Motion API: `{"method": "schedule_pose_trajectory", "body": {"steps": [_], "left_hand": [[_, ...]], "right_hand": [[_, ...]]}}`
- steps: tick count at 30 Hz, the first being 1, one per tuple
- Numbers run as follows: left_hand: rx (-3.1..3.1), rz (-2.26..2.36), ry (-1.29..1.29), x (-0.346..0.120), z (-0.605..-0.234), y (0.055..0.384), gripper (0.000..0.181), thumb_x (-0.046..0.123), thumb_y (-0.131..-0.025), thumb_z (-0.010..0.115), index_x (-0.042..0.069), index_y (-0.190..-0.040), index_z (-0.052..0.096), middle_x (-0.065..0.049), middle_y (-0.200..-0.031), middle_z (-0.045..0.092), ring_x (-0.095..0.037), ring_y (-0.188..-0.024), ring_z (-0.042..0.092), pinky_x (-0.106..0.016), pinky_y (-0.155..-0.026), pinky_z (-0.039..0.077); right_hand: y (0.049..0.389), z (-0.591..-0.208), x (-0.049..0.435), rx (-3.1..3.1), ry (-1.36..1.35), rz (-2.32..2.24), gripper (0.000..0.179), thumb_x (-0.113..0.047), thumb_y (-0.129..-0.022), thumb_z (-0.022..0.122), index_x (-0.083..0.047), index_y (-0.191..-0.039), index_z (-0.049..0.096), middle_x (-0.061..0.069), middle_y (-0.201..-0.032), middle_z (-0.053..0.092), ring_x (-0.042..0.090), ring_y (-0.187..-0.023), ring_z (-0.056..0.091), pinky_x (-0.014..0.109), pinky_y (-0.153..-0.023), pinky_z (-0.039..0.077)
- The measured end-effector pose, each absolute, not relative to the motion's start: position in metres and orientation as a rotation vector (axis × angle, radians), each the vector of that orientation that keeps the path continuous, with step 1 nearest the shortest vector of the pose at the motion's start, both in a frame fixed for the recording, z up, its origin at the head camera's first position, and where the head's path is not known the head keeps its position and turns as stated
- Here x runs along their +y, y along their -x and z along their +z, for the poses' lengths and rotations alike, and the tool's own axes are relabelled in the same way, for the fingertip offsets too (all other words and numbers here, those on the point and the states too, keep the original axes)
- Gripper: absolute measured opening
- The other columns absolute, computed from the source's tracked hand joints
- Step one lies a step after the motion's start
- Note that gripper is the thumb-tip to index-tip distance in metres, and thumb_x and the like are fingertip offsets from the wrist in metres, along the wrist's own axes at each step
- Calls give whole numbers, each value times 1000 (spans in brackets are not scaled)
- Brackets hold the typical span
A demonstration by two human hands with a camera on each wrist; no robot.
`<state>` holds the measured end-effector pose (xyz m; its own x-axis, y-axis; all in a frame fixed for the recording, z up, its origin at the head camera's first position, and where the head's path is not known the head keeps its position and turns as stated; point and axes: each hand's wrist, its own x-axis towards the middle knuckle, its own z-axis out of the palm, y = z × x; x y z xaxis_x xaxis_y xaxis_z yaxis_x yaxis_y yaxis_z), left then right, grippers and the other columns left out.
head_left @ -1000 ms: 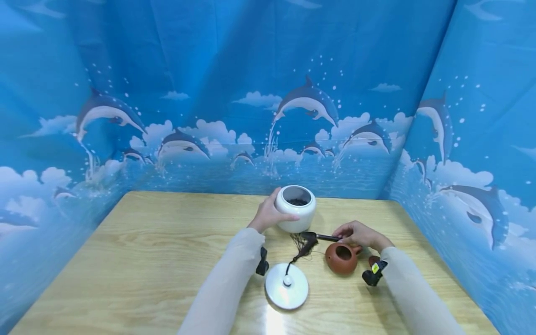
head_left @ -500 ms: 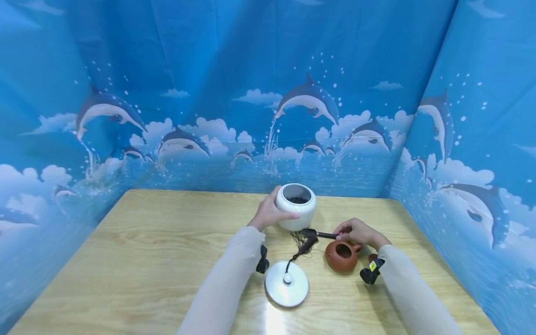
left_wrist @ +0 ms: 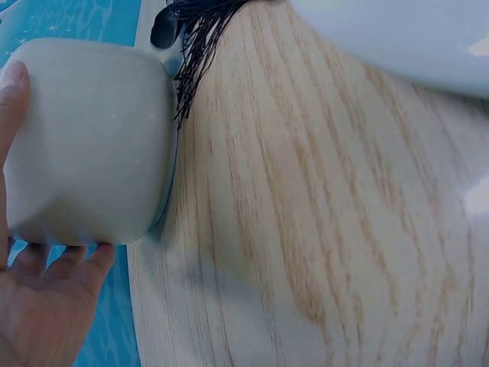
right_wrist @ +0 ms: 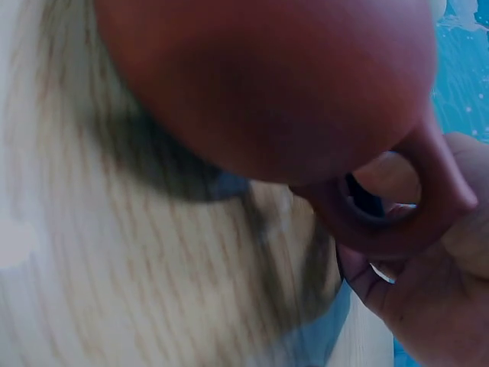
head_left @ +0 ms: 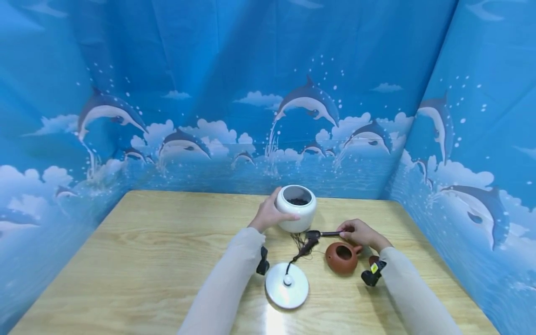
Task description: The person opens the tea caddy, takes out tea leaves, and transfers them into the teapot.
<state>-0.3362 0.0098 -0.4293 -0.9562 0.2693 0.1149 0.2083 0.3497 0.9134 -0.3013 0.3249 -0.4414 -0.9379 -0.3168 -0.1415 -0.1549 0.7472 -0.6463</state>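
My left hand [head_left: 270, 214] grips the side of an open white jar [head_left: 297, 222] with dark loose bits like tea leaves inside. In the left wrist view the thumb and fingers [left_wrist: 95, 267] lie on the jar's wall. With thumb and fingers, my right hand [head_left: 361, 232] pinches the handle of a dark scoop [head_left: 331, 233], its rounded end near the jar's foot. Whether the scoop touches the table cannot be told. Just in front of that hand stands a lidless brown clay teapot [head_left: 341, 258]; its loop handle [right_wrist: 382, 237] partly covers the fingers in the right wrist view.
A white lid [head_left: 286, 293] with a round knob lies on the wooden table [head_left: 167, 260]. From the knob a cord runs to a dark tassel [head_left: 307, 246]. Beside the right wrist is a small reddish-brown piece [head_left: 373, 259], partly hidden. Dolphin-print curtains [head_left: 209, 153] border the table.
My right hand has shifted slightly to the right, drawing the scoop along with it. The left hand, jar, teapot and lid have stayed in place.
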Motion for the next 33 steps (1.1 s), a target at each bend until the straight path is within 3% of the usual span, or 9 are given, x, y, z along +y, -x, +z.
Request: {"method": "schedule_pose_trajectory", "body": {"steps": [5,10,13,17,21,25,29,33], "left_hand": [[2531,1695,-439,10,-428,335,117,39,-62,90,16,-154,21,-9,-149,40,-28,-132,43,-49,-109,34],[2542,1692,-438,10,-426,333,116,38,-62,90,17,-154,21,-8,-149,40,-28,-132,43,-49,-109,34],[2543,1688,-431,10,-426,333,117,38,-62,90,18,-154,21,-8,-150,39,-29,-133,42,-49,-110,33],[2541,1689,-430,10,-426,333,117,38,-62,90,17,-154,21,-9,-150,38,-29,-133,41,-50,-110,33],[2540,1693,-439,10,-427,333,117,38,-62,90,18,-154,21,-8,-150,39,-29,-133,42,-49,-110,34],[2535,1690,-438,10,-427,334,117,40,-62,90,18,-154,21,-8,-150,39,-29,-132,42,-50,-109,35],[2532,1692,-434,10,-429,334,117,41,-62,89,18,-154,21,-8,-150,39,-29,-132,43,-50,-109,35],[2536,1695,-436,10,-429,335,117,40,-62,90,19,-154,21,-7,-150,39,-28,-132,43,-49,-109,35]], "right_hand": [[300,-442,329,2734,372,-1024,14,-7,-94,59,2,-102,66,9,-94,66,17,-82,55,32,-73,45],[299,-444,335,2644,276,-1261,29,-14,-94,62,8,-113,62,12,-90,65,17,-74,55,30,-64,48],[298,-444,337,2572,195,-1441,39,-16,-92,65,12,-119,58,10,-95,65,14,-80,56,26,-69,50],[297,-445,338,2427,88,-1674,47,-14,-91,66,14,-126,51,-2,-99,64,7,-87,55,21,-76,49],[296,-444,338,2257,25,-1881,33,-7,-91,63,9,-120,59,-8,-92,65,3,-85,58,19,-78,51],[295,-441,336,2099,21,-2053,15,-3,-92,62,-5,-105,68,-3,-94,66,6,-86,66,21,-86,53],[292,-435,336,2016,3,-2145,10,-6,-92,63,-10,-101,65,0,-98,64,9,-89,67,26,-94,50],[290,-429,336,2001,16,-2178,13,-7,-93,61,-6,-106,63,-1,-103,61,10,-92,67,29,-97,47]]}}
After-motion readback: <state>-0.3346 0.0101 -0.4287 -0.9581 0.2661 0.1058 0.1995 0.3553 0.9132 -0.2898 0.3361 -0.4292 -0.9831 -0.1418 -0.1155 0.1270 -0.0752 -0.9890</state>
